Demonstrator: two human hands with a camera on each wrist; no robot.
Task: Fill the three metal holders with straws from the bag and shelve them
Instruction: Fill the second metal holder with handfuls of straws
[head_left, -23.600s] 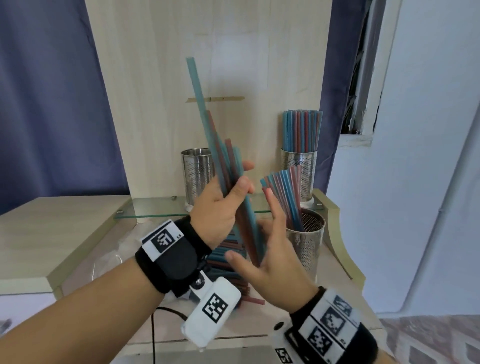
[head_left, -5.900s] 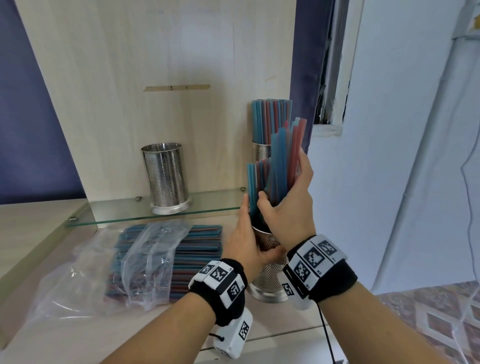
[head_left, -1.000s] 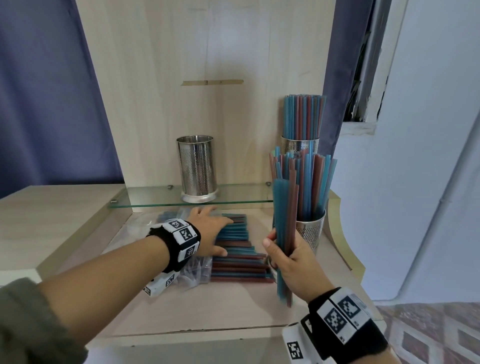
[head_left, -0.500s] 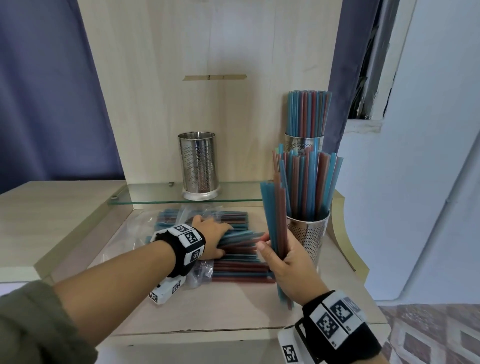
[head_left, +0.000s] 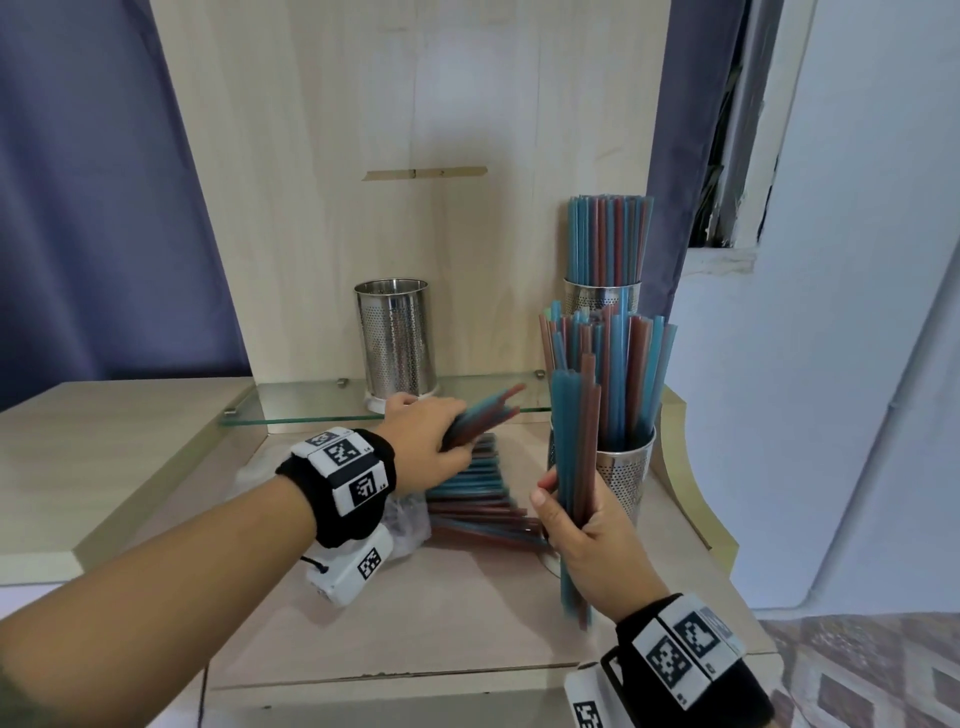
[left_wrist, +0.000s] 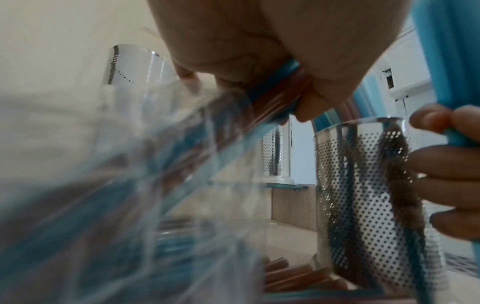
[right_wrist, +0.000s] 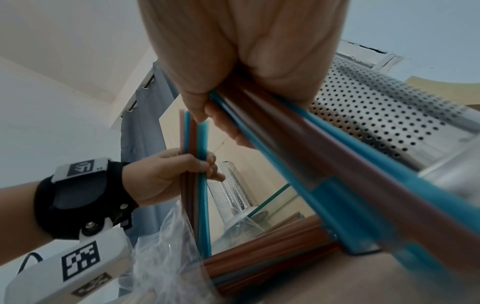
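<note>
My left hand (head_left: 426, 447) grips a small bunch of blue and red straws (head_left: 485, 413) lifted out of the pile of straws (head_left: 478, 493) that spills from the clear bag (head_left: 408, 519). My right hand (head_left: 582, 525) holds an upright bundle of straws (head_left: 574, 467) just left of the perforated metal holder (head_left: 626, 473) on the table, which stands partly filled. On the glass shelf (head_left: 311, 405) an empty holder (head_left: 396, 343) stands at the middle and a full holder (head_left: 602, 291) at the right. The left hand (right_wrist: 166, 174) with its straws also shows in the right wrist view.
A tall wooden back panel (head_left: 415, 156) rises behind the shelf. A dark curtain (head_left: 93, 182) hangs at the left, a white wall (head_left: 857, 364) at the right. The table's curved right edge (head_left: 696, 499) lies close to the holder.
My left hand has closed on a bunch of straws and lifted it off the pile, tips pointing up and right. The right hand's bundle has stayed beside the holder.
</note>
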